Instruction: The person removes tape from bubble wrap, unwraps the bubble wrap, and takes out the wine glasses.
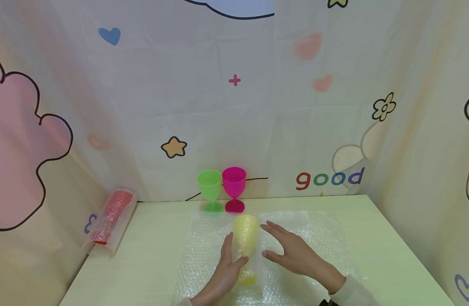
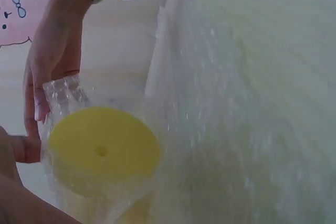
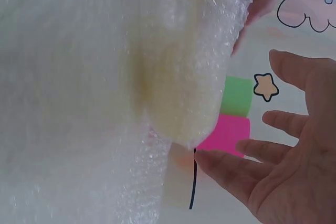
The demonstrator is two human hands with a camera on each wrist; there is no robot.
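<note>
A yellow plastic goblet lies in clear bubble wrap on the table, with its round foot toward me. That yellow foot shows through the wrap in the left wrist view. My left hand holds the wrapped goblet from the left, thumb over its stem area and index finger along its side; the other fingers are hidden. To the right of the goblet, my right hand hovers with its fingers spread. It holds nothing, as the right wrist view also shows the right hand apart from the wrap.
A green goblet and a pink goblet stand side by side at the table's back edge. A red bubble-wrapped bundle lies at the back left edge. Printed curtains rise behind and beside the table.
</note>
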